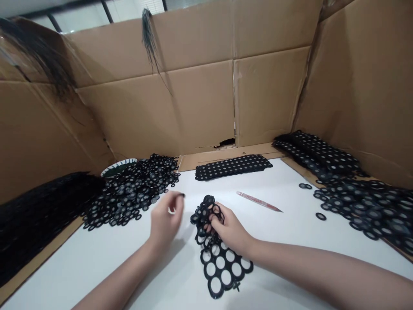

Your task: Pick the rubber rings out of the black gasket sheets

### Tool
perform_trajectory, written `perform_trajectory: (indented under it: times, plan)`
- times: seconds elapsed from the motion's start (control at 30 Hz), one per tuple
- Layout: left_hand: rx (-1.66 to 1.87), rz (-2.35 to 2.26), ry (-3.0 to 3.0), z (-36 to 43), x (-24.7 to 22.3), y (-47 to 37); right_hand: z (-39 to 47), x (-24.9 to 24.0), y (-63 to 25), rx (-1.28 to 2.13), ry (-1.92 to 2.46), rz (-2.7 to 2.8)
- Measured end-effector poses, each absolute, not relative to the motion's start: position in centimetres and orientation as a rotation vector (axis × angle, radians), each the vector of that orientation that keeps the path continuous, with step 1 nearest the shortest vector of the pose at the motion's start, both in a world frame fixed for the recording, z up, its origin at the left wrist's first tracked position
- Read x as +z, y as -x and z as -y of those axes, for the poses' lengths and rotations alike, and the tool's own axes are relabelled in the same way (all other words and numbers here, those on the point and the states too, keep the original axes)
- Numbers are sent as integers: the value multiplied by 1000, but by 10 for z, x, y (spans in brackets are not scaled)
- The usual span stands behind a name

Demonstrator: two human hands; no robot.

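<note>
My right hand [232,230] grips the bunched upper end of a black rubbery sheet of joined rings [226,277]. The lower end of that sheet spreads toward me over the white tabletop, its round holes showing the white beneath. Left of it and a little above the table, my left hand [165,215] is closed in a pinch. A small black piece [182,195] shows at its fingertips, too small to make out its exact kind. The left hand is slightly blurred and apart from the sheet.
A heap of loose black rings [129,193] lies left, beside a bowl [109,168] and a dark stack [41,215]. Another ring sheet [234,167] lies at the back. A pointed tool [260,201], more sheets [316,153] and rings [371,206] are right. Cardboard walls [193,103] enclose the table.
</note>
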State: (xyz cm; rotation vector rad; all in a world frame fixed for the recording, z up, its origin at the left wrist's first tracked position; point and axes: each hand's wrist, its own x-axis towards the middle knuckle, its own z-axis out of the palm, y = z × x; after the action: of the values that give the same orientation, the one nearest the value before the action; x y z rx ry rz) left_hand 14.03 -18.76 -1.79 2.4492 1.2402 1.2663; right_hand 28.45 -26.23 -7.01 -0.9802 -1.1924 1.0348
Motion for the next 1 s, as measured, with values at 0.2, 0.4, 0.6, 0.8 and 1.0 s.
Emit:
perform_trajectory:
  times: [0.2, 0.4, 0.6, 0.8, 1.0]
  plan:
    - [778, -931, -2683, 216, -40, -153, 261, -69, -286, 932, 1080, 1261]
    - [887, -1073, -2179, 199, -22, -148, 265, -70, -284, 961, 976, 1285]
    - [1110, -1319, -2250, 183, -25, -142, 264, -76, -280, 1144, 932, 1151]
    - [607, -949, -2302, 207, -32, -157, 267, -72, -283, 1100, 924, 1267]
    - [599, -869, -1949, 208, -31, -158, 266, -70, -283, 1179, 902, 1260]
